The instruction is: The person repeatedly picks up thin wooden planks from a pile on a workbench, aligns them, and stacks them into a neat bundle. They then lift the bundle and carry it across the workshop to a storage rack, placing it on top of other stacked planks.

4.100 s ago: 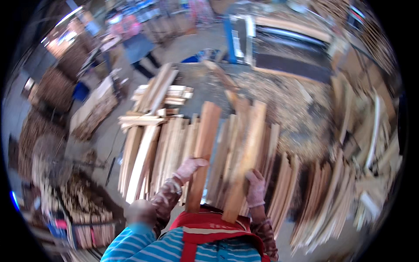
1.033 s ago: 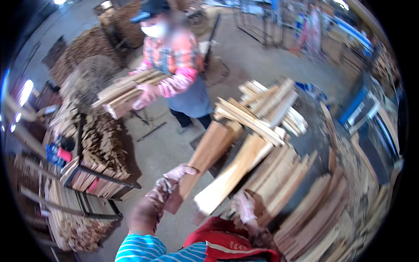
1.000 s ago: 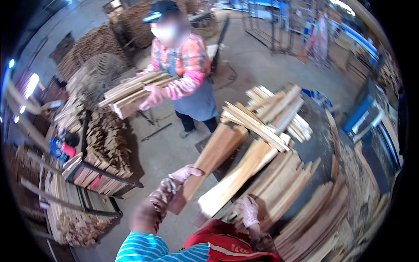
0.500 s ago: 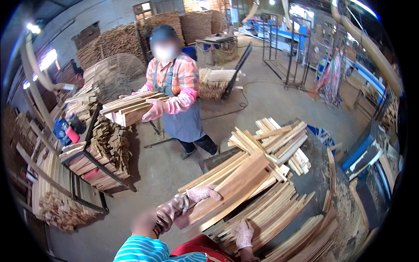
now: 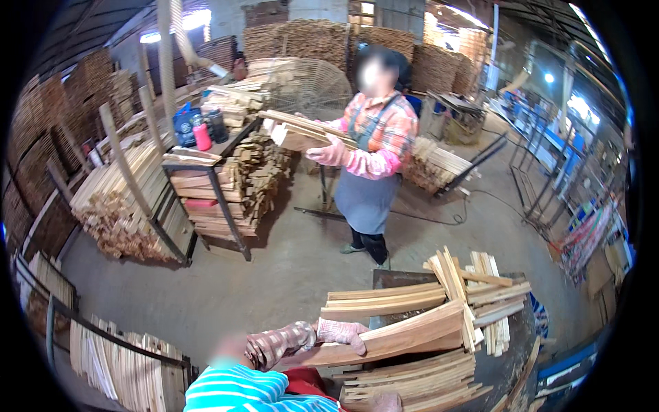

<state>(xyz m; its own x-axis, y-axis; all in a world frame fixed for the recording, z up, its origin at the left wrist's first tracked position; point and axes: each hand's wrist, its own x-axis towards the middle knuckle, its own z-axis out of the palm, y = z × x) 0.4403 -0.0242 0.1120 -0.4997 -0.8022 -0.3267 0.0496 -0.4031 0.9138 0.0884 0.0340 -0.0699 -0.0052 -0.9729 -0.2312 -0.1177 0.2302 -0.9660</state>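
The left hand point(image 5: 341, 332), in a pink work glove, lies clamped over the near end of a long wooden plank point(image 5: 384, 338), fingers curled on its top face; half a second ago the same hand gripped it further left and the plank angled more steeply upward. The right hand point(image 5: 386, 402) shows only as a gloved sliver at the bottom edge, below the plank, and whether it is closed on anything cannot be told. Just beyond the left hand, the plank rests across a stack of slats point(image 5: 412, 374), with a crosswise bundle of thinner strips point(image 5: 473, 295) past its far end. Further off, a co-worker in a plaid shirt and grey apron point(image 5: 371, 172) holds a bundle of boards point(image 5: 305, 130) at chest height, now nearer the metal rack of cut wood point(image 5: 220, 185) than before.
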